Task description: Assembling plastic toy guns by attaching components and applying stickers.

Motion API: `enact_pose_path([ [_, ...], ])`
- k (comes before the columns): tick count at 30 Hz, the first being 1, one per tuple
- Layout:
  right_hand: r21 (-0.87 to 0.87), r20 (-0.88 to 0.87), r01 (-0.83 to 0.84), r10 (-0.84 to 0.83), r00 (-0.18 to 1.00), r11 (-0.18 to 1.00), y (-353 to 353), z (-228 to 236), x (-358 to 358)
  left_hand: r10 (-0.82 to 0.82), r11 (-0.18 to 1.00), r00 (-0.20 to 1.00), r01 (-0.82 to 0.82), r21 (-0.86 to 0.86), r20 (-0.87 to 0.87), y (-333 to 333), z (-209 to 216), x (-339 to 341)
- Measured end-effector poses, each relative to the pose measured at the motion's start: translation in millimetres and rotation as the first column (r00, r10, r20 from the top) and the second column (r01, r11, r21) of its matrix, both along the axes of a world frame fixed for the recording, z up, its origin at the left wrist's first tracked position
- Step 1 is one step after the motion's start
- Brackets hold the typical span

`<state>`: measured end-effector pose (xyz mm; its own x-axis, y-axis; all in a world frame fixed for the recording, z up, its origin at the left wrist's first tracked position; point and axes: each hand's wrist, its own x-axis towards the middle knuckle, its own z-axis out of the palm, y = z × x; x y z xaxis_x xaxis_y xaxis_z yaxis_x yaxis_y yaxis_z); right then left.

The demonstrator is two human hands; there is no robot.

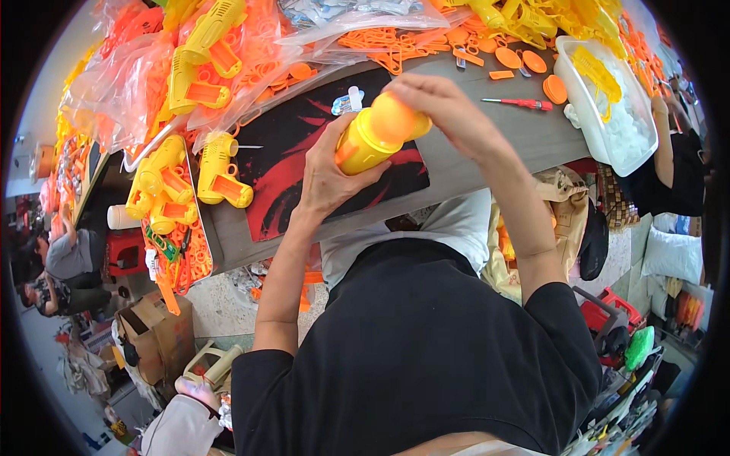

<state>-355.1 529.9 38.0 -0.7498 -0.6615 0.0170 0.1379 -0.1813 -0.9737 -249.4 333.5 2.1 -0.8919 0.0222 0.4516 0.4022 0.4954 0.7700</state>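
Note:
My left hand point(328, 169) is wrapped round a yellow plastic toy gun body point(357, 152), lifted above a black and red mat point(285, 178). A round orange cap point(393, 120) covers the end of the body facing up. The fingers of my right hand point(437, 106) are closed at the cap's far right edge; their tips are partly hidden behind it. On the mat just beyond the body lies a small blue and white piece point(348, 101). To the left, another yellow toy gun body point(219, 171) lies by the mat's edge.
A red screwdriver point(525, 103) and several orange discs point(508, 58) lie on the table at the right, beside a white bin point(642, 144). Plastic bags point(122, 99) of orange parts crowd the far left. A tray point(205, 220) holds yellow bodies and orange pieces. Other people sit at both sides.

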Motion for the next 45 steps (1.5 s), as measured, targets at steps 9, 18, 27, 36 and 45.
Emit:
enact_pose_path([
  [9,0.347,-0.734,0.468,-0.076,0.675,0.813,-25,-11,35,0.009,1.0,1.0,-0.01,-0.011,-0.013,6,-6,-1],
  [18,0.319,-0.367,-0.107,0.227,0.902,0.942,-19,-1,24,-0.272,0.921,0.96,0.278,-0.272,0.061,3,-4,4],
  [27,0.336,-0.483,0.024,0.151,0.862,0.941,-38,2,29,-0.224,0.951,0.972,0.203,-0.233,-0.068,4,-7,7],
  [36,0.443,-0.881,0.614,0.191,0.432,0.654,-179,-61,-69,0.26,0.896,0.96,-0.28,0.344,0.104,-35,-6,74],
  [45,0.422,-0.665,0.351,0.023,0.747,0.836,-151,-39,-49,0.42,0.685,0.892,-0.433,0.586,0.167,-57,6,87],
])
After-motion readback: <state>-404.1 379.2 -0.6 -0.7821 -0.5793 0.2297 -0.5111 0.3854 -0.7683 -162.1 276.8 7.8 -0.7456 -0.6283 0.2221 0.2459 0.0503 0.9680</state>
